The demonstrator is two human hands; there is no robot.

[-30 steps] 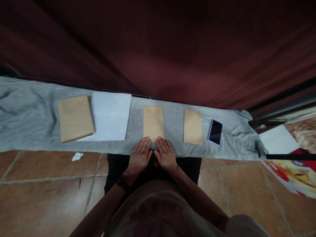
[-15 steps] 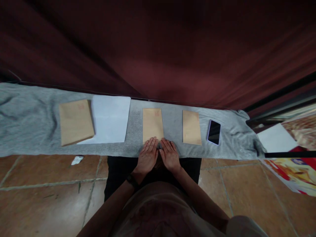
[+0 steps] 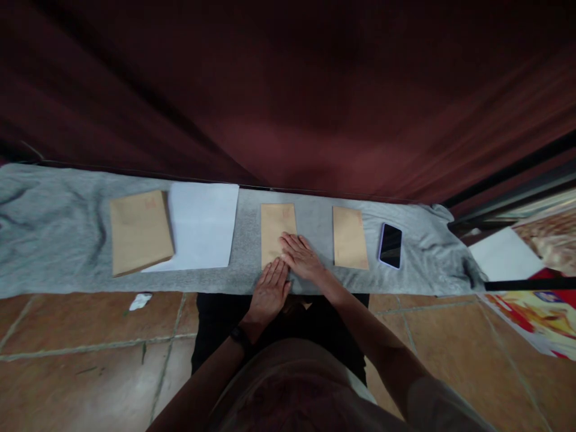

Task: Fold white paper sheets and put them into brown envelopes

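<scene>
Middle envelope (image 3: 273, 225) lies flat on the grey cloth (image 3: 315, 225), its long axis running roughly 12 to 6 o'clock, at about 12 o'clock from the left hand (image 3: 269, 295) and 10 o'clock from the right hand (image 3: 303, 259), which is set farther up it; both hands lie flat over its near end, fingers extended, clamped on nothing. At 9 o'clock a stack of brown envelopes (image 3: 140, 234) overlaps white paper (image 3: 204, 225), and at 3 o'clock lies another envelope (image 3: 350, 239); whether any envelope holds anything cannot be told.

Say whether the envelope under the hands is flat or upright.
Flat: the envelope lies on the grey cloth, left hand and right hand touching it.
</scene>
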